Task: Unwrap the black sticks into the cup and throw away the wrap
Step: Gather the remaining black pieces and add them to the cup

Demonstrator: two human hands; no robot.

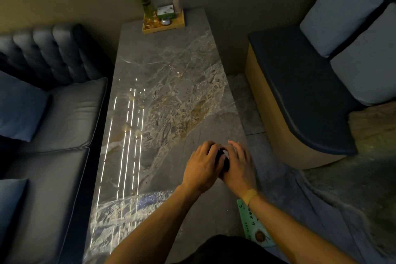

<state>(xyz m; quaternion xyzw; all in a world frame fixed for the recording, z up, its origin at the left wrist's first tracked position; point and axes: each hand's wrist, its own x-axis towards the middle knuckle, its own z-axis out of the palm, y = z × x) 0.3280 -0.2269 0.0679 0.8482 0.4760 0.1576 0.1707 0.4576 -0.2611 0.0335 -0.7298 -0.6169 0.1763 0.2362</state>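
A small dark bundle (222, 157), apparently the wrapped black sticks, shows only as a sliver between my two hands over the right side of the grey marble table (171, 83). My left hand (202, 166) curls over it from the left, fingers bent. From the right my right hand (240, 165) closes on it, a yellow band on the wrist. Most of the bundle is hidden by my fingers, and the wrap cannot be made out. No cup appears near my hands; a pale cup-like holder (177, 5) stands on the far tray.
A wooden tray (164, 24) at the table's far end carries a green plant in a glass vase (147, 6) and a small box. A dark sofa (49, 113) runs along the left, a cushioned bench (300, 83) on the right. A green printed card (254, 225) lies at the near right edge.
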